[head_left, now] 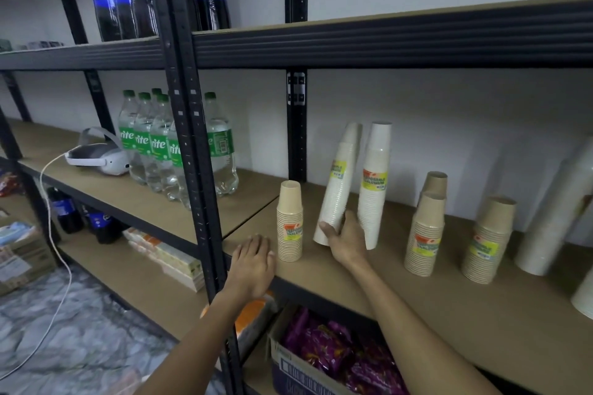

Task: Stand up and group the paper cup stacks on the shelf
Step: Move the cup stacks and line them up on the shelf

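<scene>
Right hand (345, 236) is where we begin: our fingers wrap the wide base of a tall white cup stack (337, 189), which leans off vertical with its narrow top tipped toward the upright white stack (373, 186) just to its right. Our left hand (253, 261) lies flat and open on the front edge of the shelf (401, 301), holding nothing, close to the short kraft cup stack (289, 221) that stands left of the leaning one.

Taking the upright white stack as our marker, two more kraft stacks (425, 234) stand well to its right, a third kraft stack (489, 240) farther right again, and larger white stacks (552, 212) sit at the far right edge of view.

We judge the step in hand to be righting the leaning stack beside its white twin. To do it well we should keep our grip low on the base, bring the rim flat onto the shelf first, then ease the top upright so it does not knock its neighbour. A tall stack is likely to topple easily, so we should release only once it stands steady. The left hand could steady the kraft stack meanwhile.
</scene>
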`<act>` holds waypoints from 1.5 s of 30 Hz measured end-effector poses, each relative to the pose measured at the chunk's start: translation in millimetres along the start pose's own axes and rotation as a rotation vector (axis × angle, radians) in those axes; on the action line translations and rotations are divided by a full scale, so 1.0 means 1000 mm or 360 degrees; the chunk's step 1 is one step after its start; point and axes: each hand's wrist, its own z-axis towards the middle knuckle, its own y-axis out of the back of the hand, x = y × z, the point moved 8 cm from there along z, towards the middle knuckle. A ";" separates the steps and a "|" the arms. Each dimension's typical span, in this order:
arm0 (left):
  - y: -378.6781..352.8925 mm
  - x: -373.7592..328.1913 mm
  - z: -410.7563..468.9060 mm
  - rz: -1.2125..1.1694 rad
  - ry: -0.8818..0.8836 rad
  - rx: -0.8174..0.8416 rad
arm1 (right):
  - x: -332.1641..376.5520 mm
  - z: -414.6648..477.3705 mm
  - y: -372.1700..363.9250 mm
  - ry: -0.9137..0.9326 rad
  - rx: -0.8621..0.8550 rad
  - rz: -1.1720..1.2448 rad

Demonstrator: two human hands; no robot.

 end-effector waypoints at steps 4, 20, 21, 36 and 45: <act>-0.001 0.002 0.002 -0.0007 -0.0017 -0.0050 | -0.003 0.007 -0.011 0.0146 0.0106 0.0098; -0.002 0.003 0.002 -0.0065 0.0018 -0.0006 | -0.020 0.026 -0.023 -0.0023 0.0084 0.0051; -0.002 0.003 0.003 -0.0084 0.0024 0.0000 | -0.019 0.019 -0.021 -0.0040 0.0028 0.0048; 0.001 0.006 0.006 -0.0248 0.0116 0.0160 | 0.013 -0.022 -0.079 0.0192 0.0470 0.0043; 0.003 0.006 0.005 -0.0444 0.0161 0.0230 | 0.009 -0.001 -0.095 0.0094 0.0193 -0.0263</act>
